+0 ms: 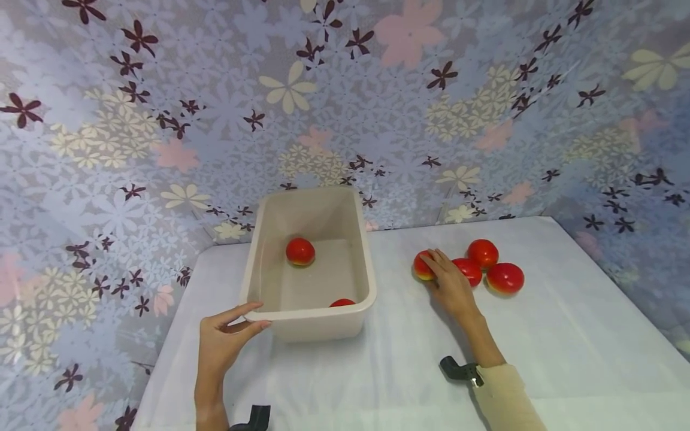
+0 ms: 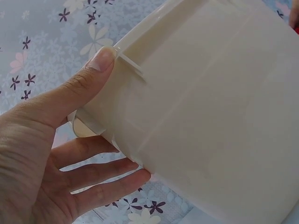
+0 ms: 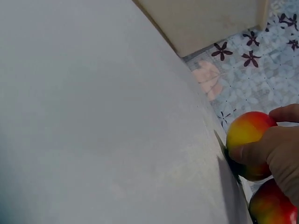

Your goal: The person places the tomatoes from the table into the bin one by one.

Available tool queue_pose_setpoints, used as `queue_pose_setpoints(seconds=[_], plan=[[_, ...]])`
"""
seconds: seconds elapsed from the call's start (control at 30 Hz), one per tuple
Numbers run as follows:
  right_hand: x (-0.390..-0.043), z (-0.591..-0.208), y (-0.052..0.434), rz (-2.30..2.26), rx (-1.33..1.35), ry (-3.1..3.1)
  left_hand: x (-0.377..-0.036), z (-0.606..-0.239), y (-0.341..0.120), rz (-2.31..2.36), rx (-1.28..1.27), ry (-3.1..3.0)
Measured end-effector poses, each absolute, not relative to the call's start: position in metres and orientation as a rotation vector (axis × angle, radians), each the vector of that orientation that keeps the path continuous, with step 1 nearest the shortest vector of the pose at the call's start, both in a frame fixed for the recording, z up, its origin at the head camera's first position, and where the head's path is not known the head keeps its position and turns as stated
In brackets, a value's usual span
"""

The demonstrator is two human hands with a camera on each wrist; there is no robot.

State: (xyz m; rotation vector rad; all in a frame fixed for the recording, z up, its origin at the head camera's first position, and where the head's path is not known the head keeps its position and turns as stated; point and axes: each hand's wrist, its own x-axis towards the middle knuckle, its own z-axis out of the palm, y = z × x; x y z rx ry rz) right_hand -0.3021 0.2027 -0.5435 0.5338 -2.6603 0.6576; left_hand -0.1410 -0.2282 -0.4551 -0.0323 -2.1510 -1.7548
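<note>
A deep cream plastic bin (image 1: 312, 326) stands on the white-covered table. My left hand (image 1: 223, 341) holds its near left corner, thumb on one side and fingers on the other; the left wrist view shows the thumb (image 2: 100, 60) against the bin wall (image 2: 205, 112). Inside are two red fruits, one fruit (image 1: 300, 251) towards the back left and another fruit (image 1: 342, 303) partly hidden behind the near wall. Right of the bin, my right hand (image 1: 450, 284) grips a red-and-yellow fruit (image 3: 250, 135) between thumb and fingers. Close by lie three similar fruits, including a fruit (image 1: 505, 279) at the right.
A flower-patterned cloth (image 1: 323, 120) rises behind the table and along both sides. White cloth covers the table (image 1: 399, 359), and its back edge runs just beyond the bin and the fruits. Each wrist wears a black strap mount (image 1: 458, 369).
</note>
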Motion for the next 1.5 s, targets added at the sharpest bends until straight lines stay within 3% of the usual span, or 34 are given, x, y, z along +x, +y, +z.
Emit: queue_pose_setpoints(seconds=[0.47,0.9,1.17,1.5], plan=[[-0.299,-0.527,0.192,1.103,0.589,-2.471,-0.142,-0.454,-0.231,-1.723,-0.041,-2.149],[-0.293,-0.46,0.174,1.578,0.58,-2.228,-0.143,-0.453,-0.232,-1.678,-0.081,-2.163],[-0.288,-0.429,0.148,1.811,0.785,-2.043,-0.143,-0.452,-0.232,-1.692,-0.081,-2.15],[-0.289,-0.419,0.119,1.907,0.919,-1.977,-0.143,-0.453,-0.233,-1.705,-0.065,-2.161]])
